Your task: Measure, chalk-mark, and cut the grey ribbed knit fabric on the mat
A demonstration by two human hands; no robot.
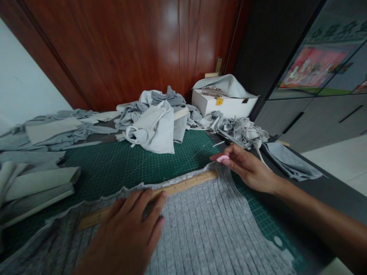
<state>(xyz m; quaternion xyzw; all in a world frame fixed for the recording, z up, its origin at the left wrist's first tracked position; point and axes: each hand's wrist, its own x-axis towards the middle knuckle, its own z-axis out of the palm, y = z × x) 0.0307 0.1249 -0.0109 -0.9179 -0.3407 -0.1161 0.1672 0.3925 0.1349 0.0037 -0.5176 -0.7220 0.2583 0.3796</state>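
Observation:
Grey ribbed knit fabric (200, 225) lies spread in front of me, its far edge uneven and slightly curled. Across it, just inside that edge, runs a wooden ruler (190, 184). My left hand (129, 227) rests on the middle of the ruler with fingers stretched out, hiding part of it. Pinched between the thumb and fingers of my right hand (252, 168) is a pink piece of tailor's chalk (223, 158). That hand is at the fabric's far right corner, just beyond the ruler's right end.
Under the fabric is a green cutting mat (97, 160). Cloth pieces (155, 126) are heaped at the back, with rolled cloth (43, 183) at left. A white box (229, 107) stands back right, behind tangled strips (243, 131). Folded grey cloth (292, 160) lies at right.

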